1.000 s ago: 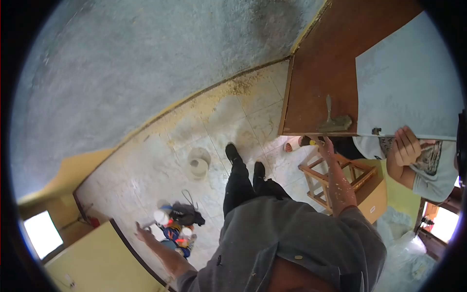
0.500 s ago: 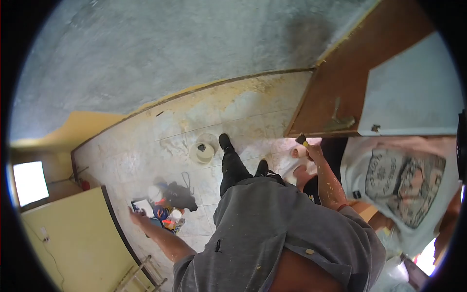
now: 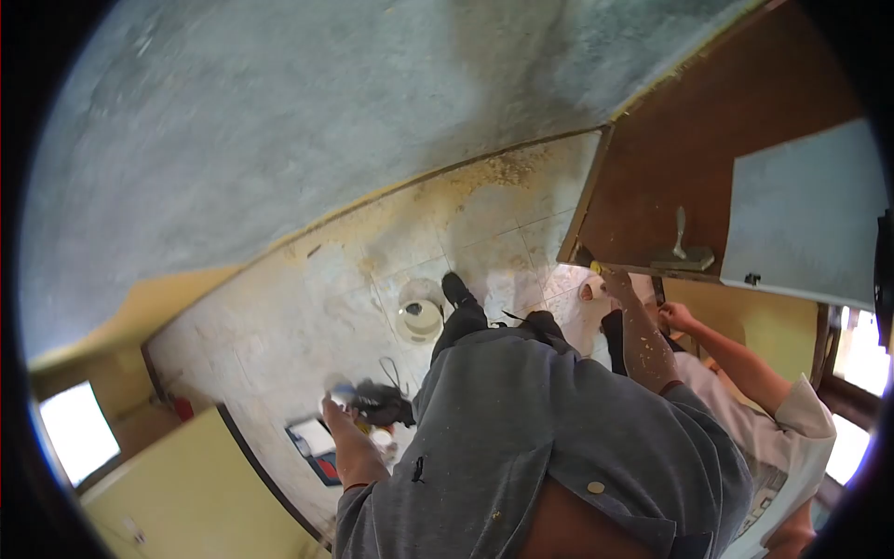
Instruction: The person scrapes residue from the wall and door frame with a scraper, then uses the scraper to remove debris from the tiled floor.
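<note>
My right hand (image 3: pixel 616 281) is closed around a small tool (image 3: pixel 589 260) with a dark, flat head and a yellow part by my fingers. Whether it is a brush or a scraper I cannot tell. The tool's head is by the near corner of a brown board (image 3: pixel 643 200). On that board a float (image 3: pixel 686 253) with a pale handle rests near the edge. To the left, my left hand (image 3: pixel 341 421) hangs with fingers extended, holding nothing visible. Below it on the floor are a dark bag (image 3: pixel 384 402) and an open case (image 3: pixel 313 442), partly covered by my arm.
A whitish bucket (image 3: pixel 420 320) stands on the tiled floor beside my shoe (image 3: pixel 455 288). Ahead rises a grey plastered wall (image 3: pixel 307 121), with flakes (image 3: pixel 507 170) along its foot. At the right, close to my right arm, is another person's arm (image 3: pixel 731 349). A pale yellow partition (image 3: pixel 200 484) stands left.
The view has shifted and turned. My left arm has drawn in closer to my body. The other person has moved, and their arm now shows beside mine. My right hand keeps the tool.
</note>
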### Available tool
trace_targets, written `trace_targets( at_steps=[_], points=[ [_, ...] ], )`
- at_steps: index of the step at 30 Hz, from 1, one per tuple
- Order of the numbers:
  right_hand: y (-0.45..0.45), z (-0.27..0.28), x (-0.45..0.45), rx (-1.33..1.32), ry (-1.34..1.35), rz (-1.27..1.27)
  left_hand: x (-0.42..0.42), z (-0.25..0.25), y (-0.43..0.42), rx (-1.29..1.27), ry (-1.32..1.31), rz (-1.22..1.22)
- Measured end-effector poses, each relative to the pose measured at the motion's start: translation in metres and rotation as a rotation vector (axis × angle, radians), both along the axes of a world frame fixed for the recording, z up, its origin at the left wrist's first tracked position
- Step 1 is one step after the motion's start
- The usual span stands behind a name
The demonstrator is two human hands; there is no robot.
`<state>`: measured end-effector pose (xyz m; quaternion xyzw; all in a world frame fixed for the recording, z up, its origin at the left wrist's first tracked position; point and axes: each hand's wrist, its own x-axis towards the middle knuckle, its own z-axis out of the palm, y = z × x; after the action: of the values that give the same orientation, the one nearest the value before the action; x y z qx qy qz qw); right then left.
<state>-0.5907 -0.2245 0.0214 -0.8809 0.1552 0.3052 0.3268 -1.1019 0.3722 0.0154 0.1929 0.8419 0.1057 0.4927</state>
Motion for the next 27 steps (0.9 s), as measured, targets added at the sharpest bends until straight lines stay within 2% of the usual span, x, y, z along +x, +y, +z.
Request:
trace_targets(
  at_steps=[1,3,5,6,9,10,11,12,13,14,16,18,20,21,22,23,24,25,26,27],
  points=[
    [0.012,0.009,-0.001,0.139,-0.076,-0.07,0.027,-0.007,0.018,-0.075,0.011,-0.071],
    [0.028,0.032,-0.001,0.32,-0.2,-0.173,0.097,-0.04,0.063,0.069,0.128,-0.404],
    [0.024,0.054,0.005,0.366,-0.302,-0.238,0.197,-0.054,0.104,0.332,-0.062,-0.619],
    [0.015,0.062,0.014,0.331,-0.323,-0.261,0.267,-0.027,0.108,0.499,-0.216,-0.749],
    [-0.02,0.072,0.029,0.178,-0.342,-0.3,0.448,0.111,0.069,0.801,-0.678,-1.112],
    [-0.031,0.073,0.036,0.091,-0.343,-0.294,0.492,0.113,0.073,0.898,-0.74,-1.349],
    [-0.041,0.076,0.037,0.084,-0.347,-0.302,0.525,0.164,0.039,0.897,-0.701,-1.535],
    [-0.048,0.078,0.041,0.006,-0.334,-0.299,0.548,0.194,0.008,0.789,-0.949,-1.542],
    [-0.055,0.078,0.044,-0.069,-0.321,-0.298,0.564,0.21,-0.016,0.672,-1.192,-1.538],
    [-0.061,0.07,0.045,-0.067,-0.329,-0.31,0.571,0.212,-0.03,0.676,-1.203,-1.547],
    [-0.063,0.052,0.042,-0.574,-0.586,-0.061,0.578,0.207,-0.047,0.828,-0.93,-1.787],
    [-0.044,0.074,0.043,-0.554,-0.556,-0.146,0.558,0.167,-0.033,0.822,-0.787,-1.798],
    [-0.029,0.081,0.04,-0.507,-0.504,-0.26,0.51,0.083,0.022,0.991,-0.812,-1.782],
    [-0.03,0.078,0.041,-0.501,-0.503,-0.261,0.469,0.055,0.059,0.903,-0.625,-1.731],
    [-0.032,0.071,0.044,-0.455,-0.493,-0.26,0.414,-0.003,0.131,0.641,-0.423,-1.615],
    [-0.038,0.06,0.046,-0.408,-0.483,-0.258,0.334,-0.029,0.208,0.79,-0.403,-1.439],
    [-0.045,0.041,0.051,-0.393,-0.513,-0.19,0.271,-0.03,0.262,0.937,-0.382,-1.263],
    [-0.052,0.023,0.057,-0.381,-0.535,-0.12,0.21,0.015,0.292,1.069,0.549,-1.334],
    [-0.053,0.013,0.069,-0.349,-0.455,-0.117,0.175,0.078,0.296,0.838,1.428,-1.18],
    [-0.051,0.005,0.076,-0.319,-0.367,-0.108,0.127,0.126,0.329,0.552,1.194,-1.006]
  ],
)
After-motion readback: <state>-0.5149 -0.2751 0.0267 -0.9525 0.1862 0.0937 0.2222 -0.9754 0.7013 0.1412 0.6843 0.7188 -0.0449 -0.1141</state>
